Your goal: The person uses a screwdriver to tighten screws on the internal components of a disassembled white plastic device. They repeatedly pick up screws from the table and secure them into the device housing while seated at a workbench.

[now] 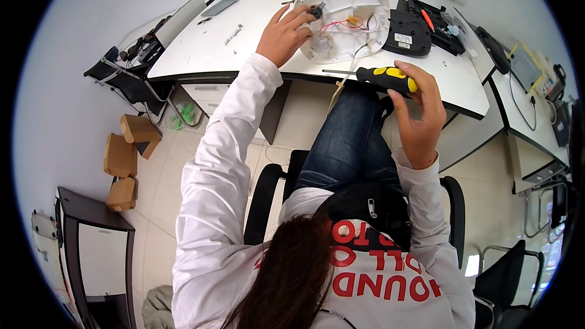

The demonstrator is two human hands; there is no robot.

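A white plastic housing (342, 0), open side up, lies near the table's front edge. Red and dark wires run inside it, with a yellow piece (353, 21) among them. My left hand (284, 33) reaches over the housing's left rim, its fingers closed on a small round black part (315, 12) at the upper left inside. In my right hand (421, 109) is a screwdriver (384, 78) with a black and yellow handle. Its shaft points left, just in front of the table edge and apart from the housing. A pale cable (339, 88) hangs from the housing over the edge.
Right of the housing lie a black plastic cover (409, 31) and a black frame with a red-orange tool (428, 20) on it. Several small screws (233, 34) lie at the table's left, near a flat grey object (220, 7). Cardboard boxes (120, 155) stand on the floor.
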